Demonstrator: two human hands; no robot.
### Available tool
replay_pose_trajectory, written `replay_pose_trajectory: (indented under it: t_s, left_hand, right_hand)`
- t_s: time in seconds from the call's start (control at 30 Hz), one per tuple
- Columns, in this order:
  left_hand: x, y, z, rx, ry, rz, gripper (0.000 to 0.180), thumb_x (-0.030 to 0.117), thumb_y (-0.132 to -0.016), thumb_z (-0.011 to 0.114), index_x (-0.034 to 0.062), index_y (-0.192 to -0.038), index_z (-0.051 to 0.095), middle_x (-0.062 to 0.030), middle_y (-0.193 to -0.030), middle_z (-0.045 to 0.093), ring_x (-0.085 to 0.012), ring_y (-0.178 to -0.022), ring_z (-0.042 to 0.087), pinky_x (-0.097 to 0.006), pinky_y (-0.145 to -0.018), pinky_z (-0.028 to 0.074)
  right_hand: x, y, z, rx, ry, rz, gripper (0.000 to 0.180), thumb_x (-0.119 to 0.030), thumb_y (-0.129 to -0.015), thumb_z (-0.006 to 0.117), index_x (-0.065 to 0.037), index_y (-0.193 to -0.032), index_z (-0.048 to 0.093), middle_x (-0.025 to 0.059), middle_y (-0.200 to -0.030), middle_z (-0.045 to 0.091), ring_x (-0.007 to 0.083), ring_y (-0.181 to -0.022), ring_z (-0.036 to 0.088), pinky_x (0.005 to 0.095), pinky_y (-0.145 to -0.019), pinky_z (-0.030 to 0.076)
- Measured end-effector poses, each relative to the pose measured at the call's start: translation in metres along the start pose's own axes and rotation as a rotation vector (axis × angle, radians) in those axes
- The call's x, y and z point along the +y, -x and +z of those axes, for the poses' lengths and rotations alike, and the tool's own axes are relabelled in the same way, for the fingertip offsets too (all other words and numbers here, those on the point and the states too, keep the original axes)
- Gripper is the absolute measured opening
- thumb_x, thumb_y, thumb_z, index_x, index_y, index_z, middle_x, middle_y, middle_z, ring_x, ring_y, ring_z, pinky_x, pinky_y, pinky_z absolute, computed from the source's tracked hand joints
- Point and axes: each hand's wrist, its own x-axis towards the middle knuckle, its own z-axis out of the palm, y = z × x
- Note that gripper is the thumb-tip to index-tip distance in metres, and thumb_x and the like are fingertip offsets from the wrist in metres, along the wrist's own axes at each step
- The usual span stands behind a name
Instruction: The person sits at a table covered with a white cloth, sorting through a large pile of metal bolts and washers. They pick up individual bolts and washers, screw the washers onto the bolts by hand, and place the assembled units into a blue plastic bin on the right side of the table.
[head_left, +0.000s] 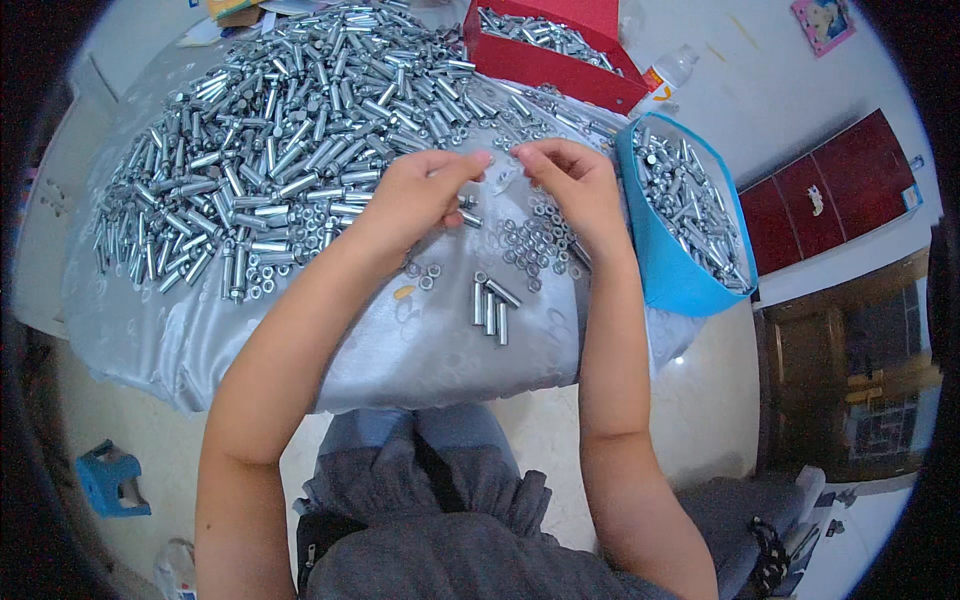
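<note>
Pinching small metal part between our left hand (pixel 415 195) and right hand (pixel 575 185), fingertips closed together | above loose nuts (pixel 535 245) on grey tablecloth (pixel 400 350) | bolt pile (pixel 290 130) left | blue bin (pixel 665 260) right

Both my bare forearms reach up from below, converging. My left hand (pixel 415 195) and right hand (pixel 575 185) are raised close together, fingertips almost meeting, fingers curled in a pinch, palms turned down and inward.
</note>
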Motion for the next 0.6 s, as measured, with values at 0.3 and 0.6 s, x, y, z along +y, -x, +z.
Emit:
replay_pose_trajectory:
  t_s: [0.3,0.6]
  left_hand:
    - [-0.005,-0.006,-0.005,-0.023,0.203,-0.01,0.025,0.025,-0.082,0.053,0.001,-0.078,0.054,0.0046,-0.051,0.032,-0.0059,-0.044,0.03,-0.022,-0.044,0.029]
    - [-0.003,-0.003,-0.002,-0.019,0.118,-0.035,0.025,0.025,-0.08,0.054,0.0003,-0.077,0.055,0.0045,-0.052,0.033,-0.0061,-0.045,0.031,-0.022,-0.044,0.029]
  right_hand:
    - [0.02,0.001,-0.021,0.098,0.653,0.193,0.022,-0.019,-0.065,0.068,-0.007,-0.083,0.067,0.0137,-0.075,0.063,0.0252,-0.07,0.061,0.0325,-0.064,0.047]
    - [0.024,0.0,-0.016,0.088,0.678,0.222,0.018,-0.018,-0.066,0.067,-0.008,-0.081,0.067,0.0149,-0.081,0.062,0.0277,-0.075,0.06,0.0345,-0.069,0.046]
